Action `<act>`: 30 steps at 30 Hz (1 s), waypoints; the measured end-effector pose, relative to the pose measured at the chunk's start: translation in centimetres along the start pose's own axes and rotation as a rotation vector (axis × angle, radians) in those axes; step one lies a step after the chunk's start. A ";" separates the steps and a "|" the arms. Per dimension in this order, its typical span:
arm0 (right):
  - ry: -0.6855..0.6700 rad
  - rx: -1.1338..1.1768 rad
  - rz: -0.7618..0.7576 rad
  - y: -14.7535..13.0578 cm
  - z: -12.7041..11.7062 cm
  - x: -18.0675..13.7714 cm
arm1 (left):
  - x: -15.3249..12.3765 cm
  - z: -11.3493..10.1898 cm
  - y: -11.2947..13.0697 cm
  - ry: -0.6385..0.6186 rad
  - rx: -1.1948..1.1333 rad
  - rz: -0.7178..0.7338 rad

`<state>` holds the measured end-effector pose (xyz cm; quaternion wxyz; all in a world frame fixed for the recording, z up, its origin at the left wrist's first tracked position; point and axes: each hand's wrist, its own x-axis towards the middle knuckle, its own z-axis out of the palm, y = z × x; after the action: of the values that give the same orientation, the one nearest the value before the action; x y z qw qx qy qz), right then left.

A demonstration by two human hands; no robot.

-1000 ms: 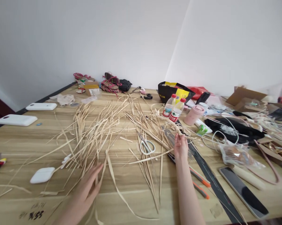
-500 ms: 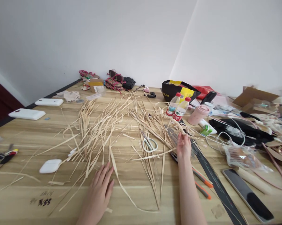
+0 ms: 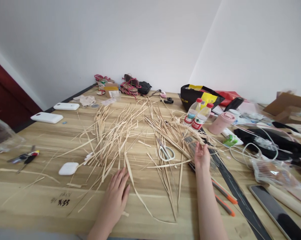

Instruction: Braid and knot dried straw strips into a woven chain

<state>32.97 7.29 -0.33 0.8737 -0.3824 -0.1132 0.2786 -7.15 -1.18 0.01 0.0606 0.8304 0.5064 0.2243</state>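
My left hand (image 3: 117, 188) lies palm down on the wooden table with its fingers stretched out. Its fingertips are close to the lower ends of a spread of pale straw strips (image 3: 115, 130), beside one long curved strip (image 3: 137, 191). To the right, my right hand (image 3: 202, 155) is turned palm up, its fingers curled at the near end of a braided straw piece (image 3: 196, 135). The fingers seem to grip the braid, which runs back toward two bottles. Scissors (image 3: 166, 153) with pale handles lie on the strips between my hands. Orange-handled pliers (image 3: 225, 191) lie beside my right forearm.
Two red-capped water bottles (image 3: 199, 118), a pink cup (image 3: 221, 123) and a black and yellow bag (image 3: 200, 96) stand behind my right hand. A phone (image 3: 277, 211), cables and packets crowd the right side. A white earphone case (image 3: 68, 168) and keys (image 3: 26, 158) lie left.
My view has turned a little to the left, so everything appears shifted rightward and a clear plastic container shows at the left edge. Both hands keep about the same places on the table.
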 end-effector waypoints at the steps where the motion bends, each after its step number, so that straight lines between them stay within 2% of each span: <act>1: 0.003 0.001 0.002 0.1 0.0 0.0 | 0.0 0.0 0.1 -0.005 -0.012 -0.012; 4: 0.016 -0.005 -0.003 0.4 -0.2 0.1 | 0.0 -0.1 0.1 0.019 -0.078 -0.093; 7: 0.028 -0.024 -0.012 0.6 -0.4 0.1 | -0.1 -0.1 0.0 0.104 -0.153 -0.157; 17: -0.008 -0.007 -0.031 0.2 0.7 -0.6 | -0.5 -0.2 -0.8 0.275 -0.222 -0.224; 22: -0.063 -0.113 -0.046 0.5 1.3 -1.3 | -0.6 -0.8 -0.6 0.366 -0.221 -0.286; 26: -0.085 -0.226 -0.061 0.5 1.5 -1.8 | 0.6 -1.2 1.1 0.349 -0.020 -0.195; 30: -0.091 -0.324 -0.162 0.4 2.5 -3.0 | 3.9 -1.9 2.0 0.245 0.117 -0.105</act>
<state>29.31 7.32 1.09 0.8143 -0.4946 -0.2264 0.2023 -4.77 1.01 3.58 -0.0384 0.7714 0.5648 0.2907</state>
